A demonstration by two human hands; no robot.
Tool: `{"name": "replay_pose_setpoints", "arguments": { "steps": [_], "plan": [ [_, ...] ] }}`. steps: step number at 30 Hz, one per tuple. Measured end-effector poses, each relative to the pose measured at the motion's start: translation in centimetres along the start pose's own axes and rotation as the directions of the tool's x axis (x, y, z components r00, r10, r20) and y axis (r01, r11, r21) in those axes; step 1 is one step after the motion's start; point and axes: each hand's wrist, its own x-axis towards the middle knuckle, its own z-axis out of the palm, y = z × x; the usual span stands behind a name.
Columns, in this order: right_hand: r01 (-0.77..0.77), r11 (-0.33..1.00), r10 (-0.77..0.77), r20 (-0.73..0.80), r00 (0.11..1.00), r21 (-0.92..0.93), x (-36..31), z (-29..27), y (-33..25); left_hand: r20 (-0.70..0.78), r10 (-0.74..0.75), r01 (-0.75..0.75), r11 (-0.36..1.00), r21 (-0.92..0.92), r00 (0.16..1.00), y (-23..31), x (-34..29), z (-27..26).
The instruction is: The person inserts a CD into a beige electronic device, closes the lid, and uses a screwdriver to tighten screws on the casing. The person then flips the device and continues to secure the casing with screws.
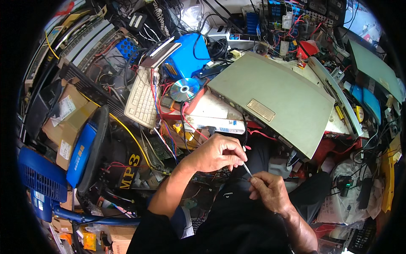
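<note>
Above my lap, my left hand [218, 153] and my right hand [270, 191] pinch opposite ends of a thin silver rod [247, 169]. It slants down from the left fingertips to the right thumb and fingers. Its kind is too small to make out, and both ends are covered by fingers. Just beyond the hands, a wide grey metal case [281, 91] with a label plate lies on the table, jutting over its near edge. A white box [215, 124] is behind my left hand, near a dark plug on a cable.
Left of the case are a shiny disc [185, 89], a beige keyboard [141, 99] and a blue box [188, 55]. A blue fan [42, 173] stands at the far left. Loose wires hang around the table's front. A white plastic bag [349, 190] sits at the right.
</note>
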Motion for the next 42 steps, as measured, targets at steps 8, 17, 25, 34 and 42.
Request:
{"name": "replay_pose_setpoints", "arguments": {
  "steps": [8,17,25,34,42],
  "plan": [
    [0.043,0.947,-0.006,-0.118,0.993,0.318,5.8,3.4,0.1,-0.413,-0.304,0.068,0.866,-0.496,0.858,-2.3,4.6,1.6],
    [0.088,0.794,-0.020,-0.118,0.993,0.602,10.1,5.6,-1.7,-0.457,-0.238,0.118,0.954,-0.275,0.857,-1.4,7.7,-0.7],
    [0.106,0.722,-0.041,-0.110,0.993,0.683,10.8,6.0,-1.7,-0.457,-0.248,0.160,0.962,-0.222,0.854,-1.3,8.4,-1.4],
    [0.099,0.690,-0.037,-0.101,0.994,0.717,10.8,6.2,-2.6,-0.386,-0.256,0.199,0.963,-0.180,0.886,-0.9,8.4,-2.1],
    [0.064,0.625,-0.035,-0.055,0.998,0.778,10.9,6.3,-3.6,-0.284,-0.387,0.443,0.880,0.171,0.877,1.2,-3.8,-4.6]
  ]
}}
